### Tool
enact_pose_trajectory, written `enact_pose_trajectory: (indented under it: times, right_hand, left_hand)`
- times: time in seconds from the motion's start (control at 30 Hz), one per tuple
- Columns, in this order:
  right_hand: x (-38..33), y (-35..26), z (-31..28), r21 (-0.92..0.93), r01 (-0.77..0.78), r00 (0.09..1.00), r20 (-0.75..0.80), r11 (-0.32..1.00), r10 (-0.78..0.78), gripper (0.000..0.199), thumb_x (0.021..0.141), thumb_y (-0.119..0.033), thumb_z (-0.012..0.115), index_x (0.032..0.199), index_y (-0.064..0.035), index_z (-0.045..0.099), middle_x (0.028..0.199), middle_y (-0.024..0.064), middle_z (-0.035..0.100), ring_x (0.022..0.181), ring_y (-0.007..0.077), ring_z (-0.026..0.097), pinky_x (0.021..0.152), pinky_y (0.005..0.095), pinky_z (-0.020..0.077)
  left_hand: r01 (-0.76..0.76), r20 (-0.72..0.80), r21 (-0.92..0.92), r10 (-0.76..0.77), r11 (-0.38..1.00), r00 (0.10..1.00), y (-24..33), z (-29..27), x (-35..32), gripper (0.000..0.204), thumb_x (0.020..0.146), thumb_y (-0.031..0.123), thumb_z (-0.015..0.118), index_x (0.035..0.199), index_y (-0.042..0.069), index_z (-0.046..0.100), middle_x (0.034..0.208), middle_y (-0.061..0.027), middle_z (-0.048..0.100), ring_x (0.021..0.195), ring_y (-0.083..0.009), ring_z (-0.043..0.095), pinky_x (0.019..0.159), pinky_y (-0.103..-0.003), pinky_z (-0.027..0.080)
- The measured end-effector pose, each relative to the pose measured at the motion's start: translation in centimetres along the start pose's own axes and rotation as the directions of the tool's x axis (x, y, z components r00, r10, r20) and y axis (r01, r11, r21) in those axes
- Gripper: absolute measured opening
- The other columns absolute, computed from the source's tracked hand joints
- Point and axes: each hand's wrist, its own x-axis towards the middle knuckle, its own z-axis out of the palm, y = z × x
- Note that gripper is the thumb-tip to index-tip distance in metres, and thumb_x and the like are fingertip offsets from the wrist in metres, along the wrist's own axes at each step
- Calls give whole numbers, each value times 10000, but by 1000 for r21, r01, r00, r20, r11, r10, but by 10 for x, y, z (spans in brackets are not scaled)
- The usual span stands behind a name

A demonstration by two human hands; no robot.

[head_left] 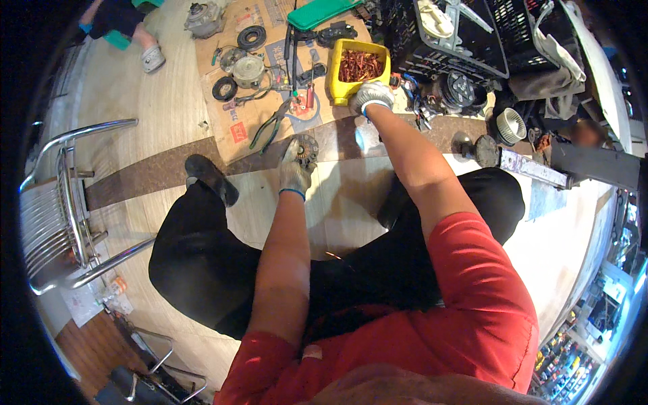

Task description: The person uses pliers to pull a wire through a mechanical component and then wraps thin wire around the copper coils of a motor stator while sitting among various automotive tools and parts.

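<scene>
My left hand (295, 174), in a pale work glove, is closed on a round, toothed metal part (308, 151) just above the floor. My right hand (372, 98), also gloved, is curled at the near right edge of a yellow cut-open plastic jug (339, 86). Whatever is in its fingers is hidden from view. Reddish-brown copper scraps (360, 65) fill much of the jug. Long-nosed pliers (271, 127) with dark green handles lie just beyond my left hand. A red-handled tool (310, 96) lies between the pliers and the jug.
Flattened cardboard (226, 128) carries black rings (251, 38), a round motor part (248, 70) and a green plastic case (320, 11). Black crates (442, 40) stand far right, near a white fan wheel (511, 126). A metal-framed chair (74, 202) is left; another person's foot (152, 59) is far left.
</scene>
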Motion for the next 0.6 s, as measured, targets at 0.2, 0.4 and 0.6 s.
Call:
enact_pose_trajectory:
  times: [0.2,0.4,0.6]
  right_hand:
    - [-32,-22,-30,345,412,890,46,843,-454,582,892,-556,512,1083,-30,673,976,169,693,913,330,668,815,430,507]
    - [-96,-29,-22,862,-14,739,350,507,-576,439,792,-502,726,808,-65,681,585,17,534,427,115,431,389,281,335]
    - [-72,-1,-1,874,-208,711,443,439,-546,349,868,-418,666,775,-82,673,610,25,601,443,105,501,388,244,354]
  left_hand:
    - [-150,87,54,145,987,986,11,39,-13,237,901,235,631,1081,85,596,882,-55,660,679,-166,648,476,-283,498]
    - [-114,184,167,83,979,979,16,48,-16,256,936,278,576,1114,99,613,953,-62,679,704,-164,665,515,-288,541]
    - [-14,106,365,-26,931,994,21,54,-23,375,966,397,496,1136,74,585,993,-94,661,802,-234,643,668,-375,508]
